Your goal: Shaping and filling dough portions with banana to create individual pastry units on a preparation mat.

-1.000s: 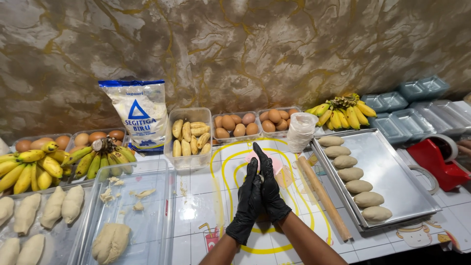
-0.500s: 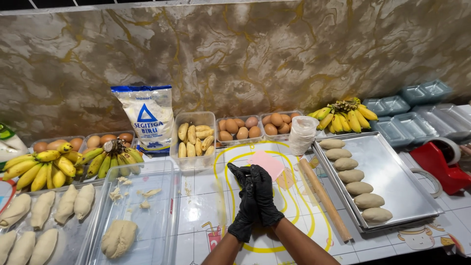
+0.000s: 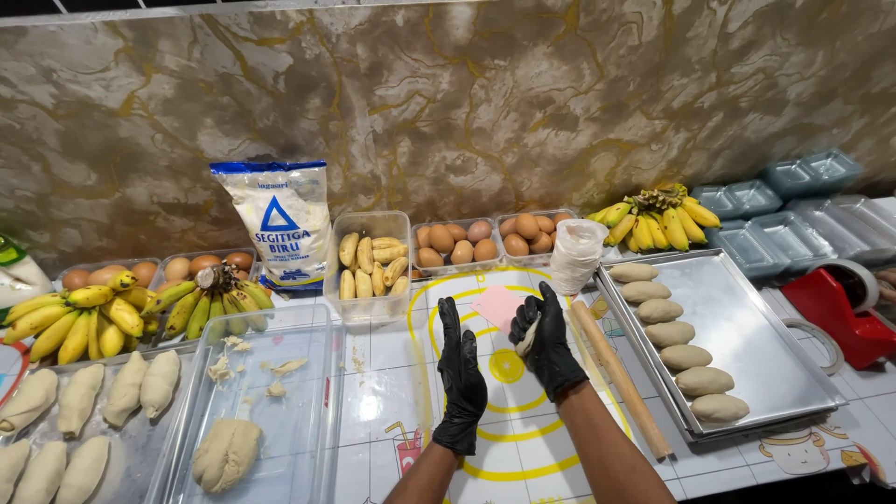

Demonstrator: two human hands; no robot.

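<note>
Two gloved hands: right hand (image 3: 544,341) curled around a dough piece (image 3: 528,335), left hand (image 3: 462,387) flat, empty.

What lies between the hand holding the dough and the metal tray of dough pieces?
In the head view, a wooden rolling pin lies slanted on the mat between the right hand and the metal tray.

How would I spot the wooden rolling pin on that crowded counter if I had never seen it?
Start at the big metal tray on the right, which holds a row of dough pieces. Along its left edge lies the rolling pin, just right of the black-gloved right hand. It is the only long, thin, pale wooden stick there; everything around it is round or lumpy.
</note>
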